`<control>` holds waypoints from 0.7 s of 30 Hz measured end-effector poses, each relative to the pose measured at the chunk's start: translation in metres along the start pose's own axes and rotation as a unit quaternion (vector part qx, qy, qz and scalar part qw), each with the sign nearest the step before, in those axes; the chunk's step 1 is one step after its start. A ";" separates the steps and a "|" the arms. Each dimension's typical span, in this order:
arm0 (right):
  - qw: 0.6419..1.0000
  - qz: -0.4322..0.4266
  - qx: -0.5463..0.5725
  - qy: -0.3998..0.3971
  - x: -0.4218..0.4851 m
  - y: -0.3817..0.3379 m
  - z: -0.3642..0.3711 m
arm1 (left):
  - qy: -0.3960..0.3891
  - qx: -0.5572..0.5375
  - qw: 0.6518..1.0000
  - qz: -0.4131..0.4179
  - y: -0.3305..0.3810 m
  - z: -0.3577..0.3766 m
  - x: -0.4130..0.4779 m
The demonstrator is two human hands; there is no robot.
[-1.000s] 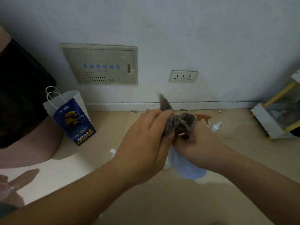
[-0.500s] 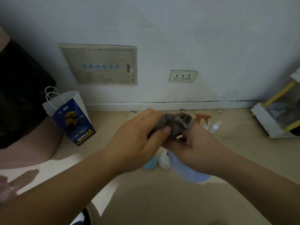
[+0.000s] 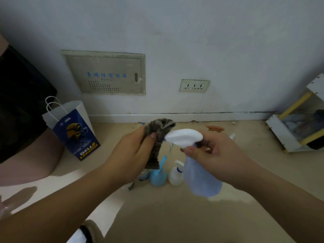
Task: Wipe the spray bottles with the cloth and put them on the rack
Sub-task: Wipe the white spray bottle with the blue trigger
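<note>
Cloth and pale-blue spray bottle held over floor, below wall.
Left to right: paper bag (image 3: 77, 132) standing near the wall; left hand (image 3: 130, 153) gripping bunched grey cloth (image 3: 156, 135), touching the white nozzle; 2 small bottles, blue (image 3: 157, 176) and white (image 3: 175, 175), upright on floor (image 3: 175, 216); right hand (image 3: 219, 155) closed around neck of pale-blue spray bottle (image 3: 201, 181); rack (image 3: 287, 137) at right edge.
</note>
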State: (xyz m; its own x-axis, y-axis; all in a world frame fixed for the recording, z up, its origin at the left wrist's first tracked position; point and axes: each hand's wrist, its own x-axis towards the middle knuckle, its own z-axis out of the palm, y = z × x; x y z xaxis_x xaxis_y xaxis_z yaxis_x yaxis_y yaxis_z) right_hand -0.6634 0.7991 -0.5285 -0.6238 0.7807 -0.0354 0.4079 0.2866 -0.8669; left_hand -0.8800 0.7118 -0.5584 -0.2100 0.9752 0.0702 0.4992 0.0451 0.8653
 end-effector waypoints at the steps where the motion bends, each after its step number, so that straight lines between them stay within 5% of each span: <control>1: 1.000 -0.016 -0.002 -0.001 -0.003 -0.002 -0.001 | 0.005 -0.041 0.999 -0.029 0.004 -0.001 -0.002; 8: 0.989 -0.138 -0.037 0.043 -0.016 -0.017 -0.007 | 0.146 -0.234 0.928 -0.249 0.024 -0.007 0.005; 21: 0.977 -0.151 -0.143 0.049 -0.007 0.003 0.000 | 0.083 -0.255 0.949 -0.168 0.047 0.004 0.002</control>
State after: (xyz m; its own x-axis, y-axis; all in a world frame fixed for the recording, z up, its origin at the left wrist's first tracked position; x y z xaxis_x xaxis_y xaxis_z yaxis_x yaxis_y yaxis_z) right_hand -0.6575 0.7943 -0.5312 -0.6838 0.6815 0.2606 0.3924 0.6446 -0.6561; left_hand -0.8539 0.7165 -0.5195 -0.4348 0.8755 -0.2110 -0.0820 0.1948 0.9774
